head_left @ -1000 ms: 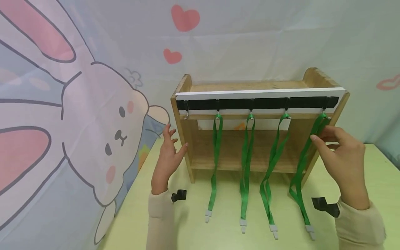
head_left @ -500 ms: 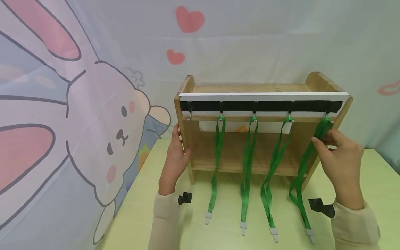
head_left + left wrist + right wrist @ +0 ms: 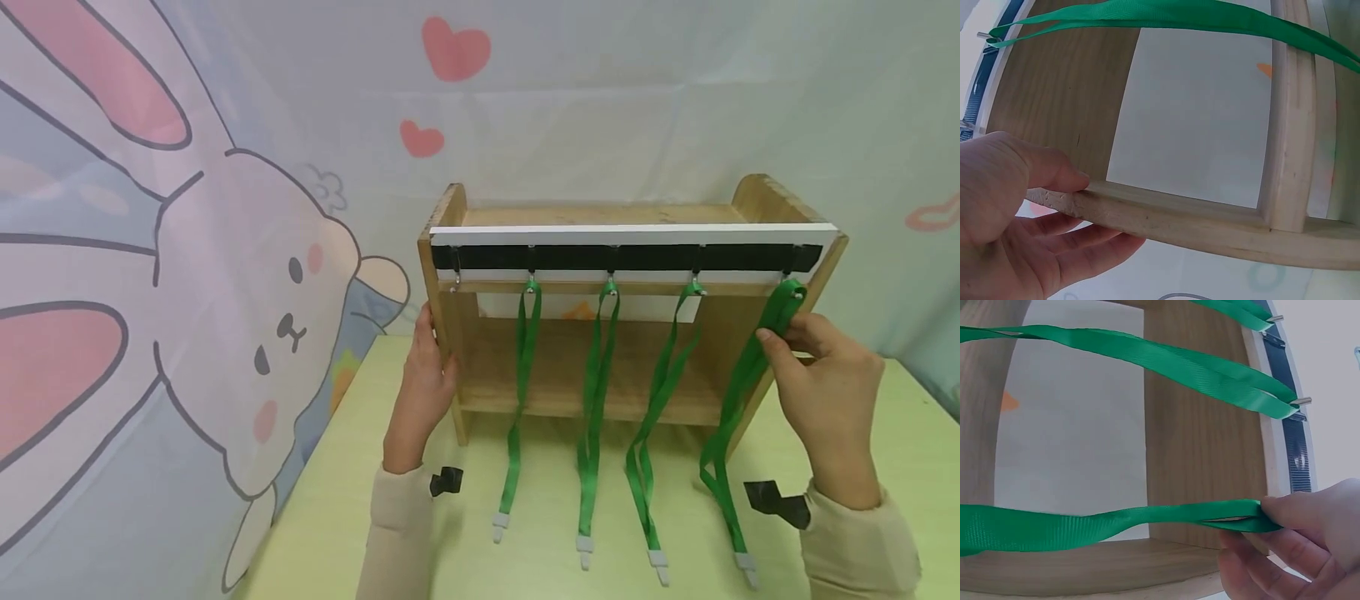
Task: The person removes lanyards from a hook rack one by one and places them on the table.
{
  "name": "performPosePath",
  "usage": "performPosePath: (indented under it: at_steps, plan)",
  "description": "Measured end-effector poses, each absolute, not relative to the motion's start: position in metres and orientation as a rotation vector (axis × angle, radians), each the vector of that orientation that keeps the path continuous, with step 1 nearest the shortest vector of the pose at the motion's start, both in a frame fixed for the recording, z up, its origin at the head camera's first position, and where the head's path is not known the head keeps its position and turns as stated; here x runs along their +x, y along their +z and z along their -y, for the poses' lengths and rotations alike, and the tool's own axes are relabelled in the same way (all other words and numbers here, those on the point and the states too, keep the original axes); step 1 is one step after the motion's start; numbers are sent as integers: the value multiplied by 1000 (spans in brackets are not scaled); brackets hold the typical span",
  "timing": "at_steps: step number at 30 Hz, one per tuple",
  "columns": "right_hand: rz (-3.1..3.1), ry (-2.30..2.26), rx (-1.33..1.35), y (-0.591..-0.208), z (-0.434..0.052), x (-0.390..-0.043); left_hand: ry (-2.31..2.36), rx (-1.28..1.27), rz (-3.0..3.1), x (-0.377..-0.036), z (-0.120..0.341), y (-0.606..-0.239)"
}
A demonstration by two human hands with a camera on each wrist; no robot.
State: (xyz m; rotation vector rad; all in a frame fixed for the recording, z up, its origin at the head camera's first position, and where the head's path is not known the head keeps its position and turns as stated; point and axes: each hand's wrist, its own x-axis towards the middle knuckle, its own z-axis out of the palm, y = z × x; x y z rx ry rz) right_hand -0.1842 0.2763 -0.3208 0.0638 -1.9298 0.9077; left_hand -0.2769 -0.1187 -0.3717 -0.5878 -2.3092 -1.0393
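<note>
Right fingers [image 3: 1300,553] hold the rightmost green lanyard [image 3: 741,379], left fingers [image 3: 1100,256] the wooden shelf [image 3: 551,367].

Lower right, the right hand [image 3: 1304,547] pinches the looped end of a green strap [image 3: 1054,532] that runs clear to the left edge! Above it, a second strap [image 3: 1172,365] sweeps right, looped on a metal hook [image 3: 1302,400]; a third strap [image 3: 1235,309] peeks in up top. Black strip [image 3: 1297,453] down the right, brown wood [image 3: 1207,450] behind, white panel [image 3: 1079,425] left of centre!
</note>
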Motion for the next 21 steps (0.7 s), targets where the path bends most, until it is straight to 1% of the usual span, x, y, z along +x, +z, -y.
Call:
performPosePath:
  at_steps: [9, 15, 21]
  plan:
    - [1921, 958, 89, -320, -279, -175, -998, -618, 2279, -278, 117, -372]
    - [2020, 1023, 51, -329, -291, -170, -969, -623, 2272, -279, 117, -372]
    - [2126, 1190, 26, -341, -310, -165, -978, -615, 2295, -279, 118, -374]
